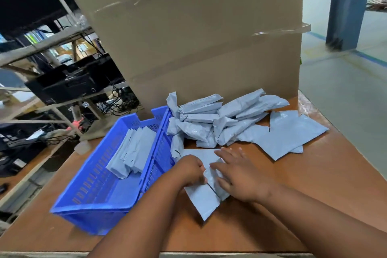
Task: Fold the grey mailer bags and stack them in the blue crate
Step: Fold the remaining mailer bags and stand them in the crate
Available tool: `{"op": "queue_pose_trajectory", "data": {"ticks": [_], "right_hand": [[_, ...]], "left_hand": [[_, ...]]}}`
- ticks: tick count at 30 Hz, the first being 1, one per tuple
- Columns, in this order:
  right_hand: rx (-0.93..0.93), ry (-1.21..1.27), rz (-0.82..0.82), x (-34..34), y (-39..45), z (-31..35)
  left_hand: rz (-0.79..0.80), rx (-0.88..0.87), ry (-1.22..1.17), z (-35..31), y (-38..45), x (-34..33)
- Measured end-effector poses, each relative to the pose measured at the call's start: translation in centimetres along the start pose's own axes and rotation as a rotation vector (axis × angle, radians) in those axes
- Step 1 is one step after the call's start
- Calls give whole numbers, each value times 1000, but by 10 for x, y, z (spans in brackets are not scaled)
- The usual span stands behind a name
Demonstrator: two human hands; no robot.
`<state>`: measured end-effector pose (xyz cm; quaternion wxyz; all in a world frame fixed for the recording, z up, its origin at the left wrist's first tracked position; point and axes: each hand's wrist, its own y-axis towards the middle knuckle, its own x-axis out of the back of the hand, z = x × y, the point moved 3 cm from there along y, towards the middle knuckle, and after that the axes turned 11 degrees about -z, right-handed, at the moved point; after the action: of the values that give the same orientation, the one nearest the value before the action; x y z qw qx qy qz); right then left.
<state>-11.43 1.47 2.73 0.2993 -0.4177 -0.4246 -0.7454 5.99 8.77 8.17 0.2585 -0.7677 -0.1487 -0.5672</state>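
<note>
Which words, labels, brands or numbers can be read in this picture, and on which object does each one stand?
None can be read.
Grey mailer bags: plain, no print visible.
Blue crate: no label visible.
Cardboard box: bare board and clear tape only.
Shelf items at left: too blurred and small to show any text.

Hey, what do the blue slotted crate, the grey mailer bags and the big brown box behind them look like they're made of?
The blue slotted crate looks like moulded rigid plastic, from its even colour and vented walls. The grey mailer bags seem to be thin matte plastic film; they crumple and crease softly. The big brown box looks like cardboard: dull brown, with a strip of glossy clear tape.
</note>
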Motion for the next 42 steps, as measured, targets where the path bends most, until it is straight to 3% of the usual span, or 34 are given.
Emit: {"op": "queue_pose_trajectory", "data": {"ticks": [10, 18, 24, 33, 42], "right_hand": [[113, 36, -157, 42, 143, 72], [80, 24, -182, 24, 227, 127], [23, -114, 31, -43, 265, 152], [-112, -274, 320, -105, 290, 161], [-138, -283, 302, -110, 288, 160]], "left_hand": [[-374, 20, 56, 53, 9, 155], [-525, 187, -34, 176, 49, 222], [-431, 272, 2, 237, 103, 183], [-303, 300, -39, 252, 176, 112], [-357, 310, -19, 264, 213, 90]]}}
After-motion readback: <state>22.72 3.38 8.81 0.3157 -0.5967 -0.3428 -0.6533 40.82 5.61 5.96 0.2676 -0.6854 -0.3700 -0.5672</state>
